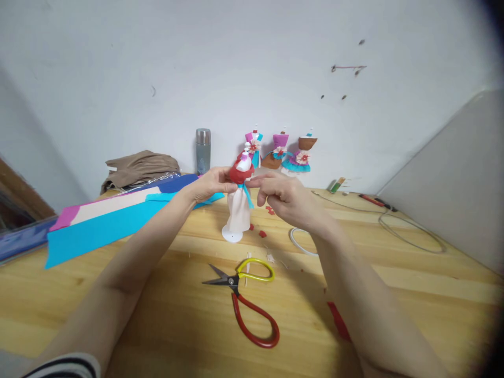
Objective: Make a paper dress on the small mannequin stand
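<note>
A miniature dress form (239, 210) stands upright on a round white base (232, 234), dressed in a red crepe-paper top (238, 175), a pale skirt and a turquoise ribbon (247, 195) tied at the waist. My left hand (216, 182) grips its waist from the left, thumb in front. From the right, my right hand (284, 198) reaches its forefinger to the waist by the ribbon, the other fingers curled in; whatever they may hold is hidden. Nearer to me lie scissors (232, 282) with one yellow and one red handle, blades parted.
Behind are several dressed forms, including a purple-topped one (280, 140) and a brown-topped one (307, 143), beside a thermos (203, 152). Crepe-paper sheets (106, 226) and brown cloth (142, 167) lie left. Red scraps (262, 234), a white ring (299, 244) and a cable (417, 242) lie right.
</note>
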The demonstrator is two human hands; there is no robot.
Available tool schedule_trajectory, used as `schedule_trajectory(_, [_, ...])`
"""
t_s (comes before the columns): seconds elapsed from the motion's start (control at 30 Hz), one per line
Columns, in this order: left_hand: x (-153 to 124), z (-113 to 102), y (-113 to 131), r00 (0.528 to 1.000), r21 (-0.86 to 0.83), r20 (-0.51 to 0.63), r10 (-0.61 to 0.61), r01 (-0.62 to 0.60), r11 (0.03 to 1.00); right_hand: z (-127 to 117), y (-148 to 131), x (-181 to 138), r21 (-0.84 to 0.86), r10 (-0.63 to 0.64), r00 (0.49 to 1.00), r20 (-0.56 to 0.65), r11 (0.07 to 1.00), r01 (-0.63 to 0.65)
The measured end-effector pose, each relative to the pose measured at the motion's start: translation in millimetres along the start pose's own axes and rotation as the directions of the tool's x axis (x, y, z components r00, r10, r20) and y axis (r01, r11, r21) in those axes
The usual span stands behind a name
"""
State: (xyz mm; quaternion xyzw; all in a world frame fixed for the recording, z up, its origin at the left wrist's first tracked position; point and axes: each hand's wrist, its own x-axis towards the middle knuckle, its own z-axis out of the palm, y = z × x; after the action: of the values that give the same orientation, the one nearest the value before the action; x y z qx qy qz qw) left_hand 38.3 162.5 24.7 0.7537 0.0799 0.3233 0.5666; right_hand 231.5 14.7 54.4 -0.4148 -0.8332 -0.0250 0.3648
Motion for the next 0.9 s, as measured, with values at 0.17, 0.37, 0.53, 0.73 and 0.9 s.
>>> schedule_trajectory(0.17, [1.8,5.1,2.7,0.999,-0.014,-0.046,0.006,-0.007,1.0,3.0,7.9,-0.5,0.12,0.095,0.992,-0.084,0.989,-0.084])
schedule_trajectory(0.37, [4.7,22.3,8.7,0.996,0.082,-0.088,-0.012,0.02,0.996,1.4,7.8,1.5,0.171,0.325,0.926,-0.191,0.94,-0.295])
schedule_trajectory(0.53, [6.4,40.4,8.8,0.987,0.152,-0.162,-0.015,0.04,0.988,-0.4,4.6,3.6,0.156,0.325,0.937,-0.129,0.939,-0.305])
schedule_trajectory(0.73, [5.6,52.0,10.0,0.975,0.236,-0.216,0.043,0.009,0.972,-0.6,8.7,3.5,0.237,0.356,0.927,-0.116,0.917,-0.322])
schedule_trajectory(0.9, [2.9,50.2,19.5,0.978,0.301,-0.209,0.008,0.057,0.952,-3.3,11.4,2.7,0.239,0.391,0.904,-0.172,0.907,-0.347])
